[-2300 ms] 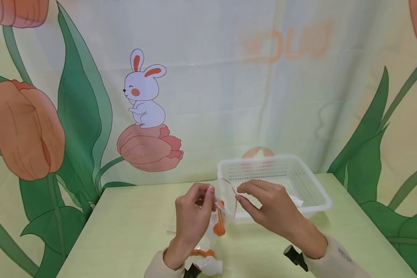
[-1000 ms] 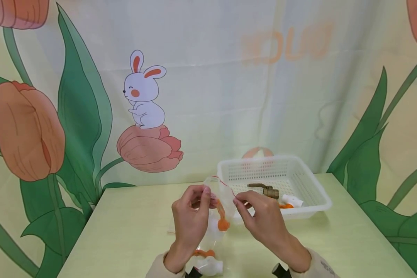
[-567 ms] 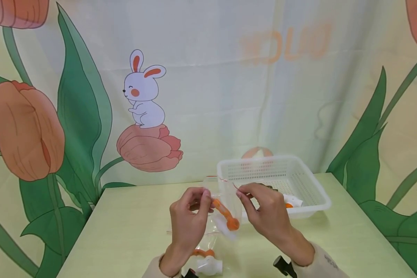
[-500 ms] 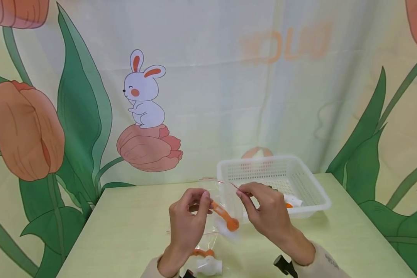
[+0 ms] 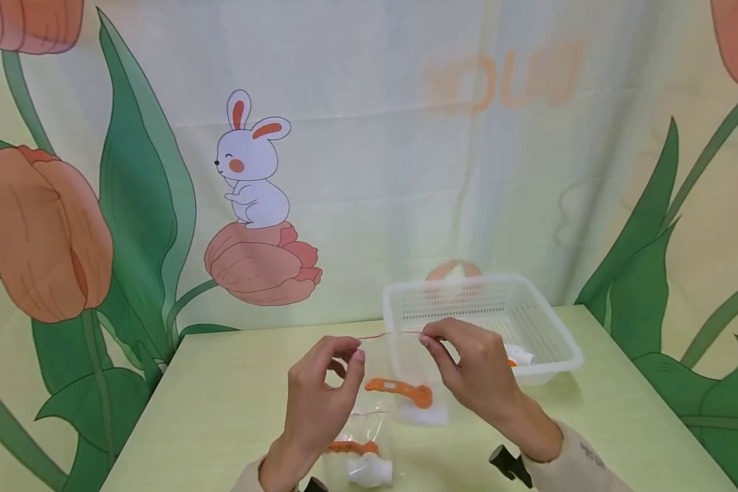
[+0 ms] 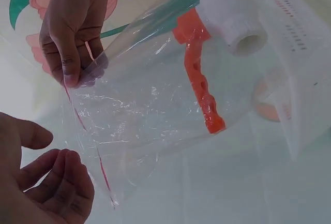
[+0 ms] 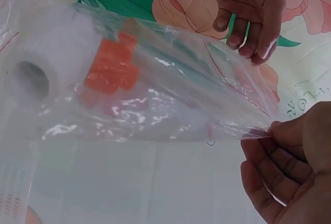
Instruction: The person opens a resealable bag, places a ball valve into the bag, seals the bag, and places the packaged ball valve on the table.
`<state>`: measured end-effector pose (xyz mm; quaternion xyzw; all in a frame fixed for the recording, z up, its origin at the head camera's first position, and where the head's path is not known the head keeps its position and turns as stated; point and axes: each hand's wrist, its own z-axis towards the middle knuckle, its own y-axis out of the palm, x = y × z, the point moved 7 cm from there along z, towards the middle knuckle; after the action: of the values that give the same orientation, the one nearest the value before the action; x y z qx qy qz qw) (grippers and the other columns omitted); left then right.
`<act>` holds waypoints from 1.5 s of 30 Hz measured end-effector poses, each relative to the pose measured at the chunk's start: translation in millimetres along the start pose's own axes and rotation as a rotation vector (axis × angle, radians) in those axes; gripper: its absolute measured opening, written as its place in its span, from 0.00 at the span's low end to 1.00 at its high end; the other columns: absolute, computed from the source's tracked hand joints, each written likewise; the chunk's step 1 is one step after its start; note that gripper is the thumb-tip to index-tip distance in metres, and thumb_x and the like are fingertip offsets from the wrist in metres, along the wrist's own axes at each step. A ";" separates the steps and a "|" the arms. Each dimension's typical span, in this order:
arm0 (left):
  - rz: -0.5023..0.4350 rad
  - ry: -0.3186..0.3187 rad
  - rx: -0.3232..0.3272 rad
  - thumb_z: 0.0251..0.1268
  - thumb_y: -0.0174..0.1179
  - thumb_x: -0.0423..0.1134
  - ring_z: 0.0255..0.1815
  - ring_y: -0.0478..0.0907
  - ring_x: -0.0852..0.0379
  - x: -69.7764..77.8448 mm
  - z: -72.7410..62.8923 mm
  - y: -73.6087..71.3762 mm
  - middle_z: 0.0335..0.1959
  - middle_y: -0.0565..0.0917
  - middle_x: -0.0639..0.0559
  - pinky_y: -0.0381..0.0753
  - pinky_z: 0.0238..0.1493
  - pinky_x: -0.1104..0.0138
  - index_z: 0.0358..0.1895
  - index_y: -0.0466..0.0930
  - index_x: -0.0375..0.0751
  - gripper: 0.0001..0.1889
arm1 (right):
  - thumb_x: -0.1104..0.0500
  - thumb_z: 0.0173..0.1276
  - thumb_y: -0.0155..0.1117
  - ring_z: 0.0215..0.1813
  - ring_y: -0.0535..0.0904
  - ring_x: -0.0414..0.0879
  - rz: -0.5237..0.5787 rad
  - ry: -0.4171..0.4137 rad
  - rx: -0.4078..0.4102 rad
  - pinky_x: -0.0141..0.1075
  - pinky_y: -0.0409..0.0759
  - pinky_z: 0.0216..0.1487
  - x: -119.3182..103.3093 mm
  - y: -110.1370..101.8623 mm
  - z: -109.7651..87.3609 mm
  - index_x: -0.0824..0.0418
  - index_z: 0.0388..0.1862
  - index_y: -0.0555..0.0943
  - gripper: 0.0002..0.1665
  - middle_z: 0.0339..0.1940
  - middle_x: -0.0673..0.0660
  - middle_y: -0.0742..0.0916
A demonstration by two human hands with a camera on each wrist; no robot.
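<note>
A clear zip bag with a red seal line hangs in the air between my hands, its mouth toward me in both wrist views. Inside it lies a white plastic ball valve with an orange lever handle. My right hand pinches one corner of the bag's mouth between thumb and fingers. Close to the opposite end of the seal is my left hand, its thumb and fingers parted with nothing between them. The left wrist view shows a small space between that hand and the bag.
A second zip bag holding another white valve with an orange handle lies on the table near the front. Behind my right hand stands a white perforated basket with a white part inside. A printed curtain hangs behind the table.
My left hand has let go of the bag and shifted slightly left and down. The bag's seal now runs straighter, and the valve has swung right, with its orange handle lying more level.
</note>
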<state>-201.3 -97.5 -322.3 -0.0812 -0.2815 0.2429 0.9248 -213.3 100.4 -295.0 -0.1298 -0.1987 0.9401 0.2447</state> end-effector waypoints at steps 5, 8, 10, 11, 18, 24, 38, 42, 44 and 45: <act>0.123 0.083 -0.097 0.59 0.66 0.35 0.48 0.78 0.54 9.7 10.7 3.4 0.45 0.82 0.51 0.79 0.49 0.63 0.48 0.81 0.42 0.13 | 0.68 0.56 0.73 0.32 0.84 0.39 -0.001 -0.009 -0.015 0.31 0.82 0.35 -0.6 0.6 2.1 0.58 0.33 0.83 0.09 0.28 0.47 0.87; 0.176 0.076 -0.175 0.60 0.67 0.38 0.55 0.76 0.53 12.2 15.2 7.5 0.51 0.81 0.52 0.76 0.56 0.59 0.52 0.81 0.44 0.16 | 0.68 0.55 0.73 0.31 0.83 0.38 -0.003 -0.008 -0.036 0.31 0.80 0.34 -0.3 2.2 2.2 0.58 0.34 0.83 0.11 0.29 0.47 0.87; 0.186 0.066 -0.237 0.61 0.67 0.40 0.56 0.77 0.54 13.1 16.9 11.6 0.52 0.82 0.53 0.77 0.57 0.59 0.54 0.80 0.45 0.18 | 0.68 0.55 0.74 0.31 0.83 0.37 -0.001 -0.005 -0.052 0.30 0.80 0.33 0.2 3.5 1.7 0.58 0.34 0.83 0.10 0.29 0.47 0.87; 0.186 0.059 -0.269 0.61 0.67 0.41 0.56 0.77 0.54 13.0 17.3 13.9 0.53 0.82 0.54 0.78 0.57 0.59 0.55 0.80 0.46 0.18 | 0.68 0.55 0.74 0.30 0.83 0.37 0.000 -0.005 -0.060 0.30 0.79 0.33 0.4 4.3 1.3 0.58 0.34 0.83 0.10 0.29 0.46 0.88; 0.143 0.006 -0.413 0.64 0.66 0.40 0.46 0.81 0.61 5.7 16.9 27.0 0.43 0.84 0.56 0.82 0.47 0.64 0.50 0.82 0.45 0.13 | 0.66 0.57 0.73 0.29 0.81 0.37 0.011 -0.015 -0.118 0.28 0.78 0.33 0.2 10.2 -2.4 0.56 0.33 0.84 0.07 0.28 0.45 0.87; 0.086 -0.005 -0.448 0.65 0.64 0.35 0.37 0.78 0.65 1.2 13.9 31.6 0.34 0.84 0.58 0.82 0.41 0.64 0.39 0.84 0.46 0.03 | 0.64 0.58 0.73 0.29 0.80 0.35 0.014 -0.018 -0.147 0.26 0.76 0.32 0.3 13.8 -6.3 0.54 0.32 0.84 0.07 0.28 0.44 0.87; 0.123 0.061 -0.434 0.65 0.63 0.33 0.36 0.77 0.64 0.8 8.5 35.2 0.32 0.82 0.57 0.78 0.38 0.70 0.37 0.82 0.43 0.01 | 0.61 0.62 0.70 0.30 0.80 0.34 0.057 0.056 -0.210 0.28 0.78 0.34 5.5 20.3 -14.8 0.53 0.34 0.84 0.04 0.29 0.45 0.88; 0.117 0.046 -0.413 0.65 0.63 0.32 0.36 0.77 0.62 0.8 8.7 35.3 0.32 0.81 0.56 0.80 0.39 0.68 0.36 0.81 0.41 0.01 | 0.60 0.63 0.70 0.33 0.81 0.34 0.097 0.110 -0.236 0.31 0.81 0.37 8.6 22.9 -16.2 0.52 0.33 0.84 0.03 0.29 0.44 0.88; 0.109 0.031 -0.413 0.64 0.64 0.31 0.36 0.77 0.62 0.4 8.6 35.7 0.32 0.81 0.55 0.82 0.39 0.66 0.36 0.81 0.41 0.02 | 0.60 0.63 0.70 0.33 0.80 0.33 0.116 0.124 -0.241 0.32 0.81 0.37 9.9 24.0 -17.1 0.52 0.33 0.84 0.03 0.29 0.43 0.87; 0.105 0.024 -0.413 0.63 0.64 0.31 0.36 0.77 0.62 0.1 8.5 36.0 0.32 0.80 0.55 0.82 0.39 0.66 0.36 0.81 0.41 0.03 | 0.61 0.62 0.70 0.33 0.81 0.33 0.125 0.125 -0.240 0.32 0.82 0.37 10.2 24.6 -17.5 0.52 0.32 0.84 0.03 0.29 0.43 0.87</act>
<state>-220.5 -66.1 -325.6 -0.2863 -0.3095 0.2269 0.8779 -226.0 91.3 -322.8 -0.2283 -0.2857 0.9131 0.1804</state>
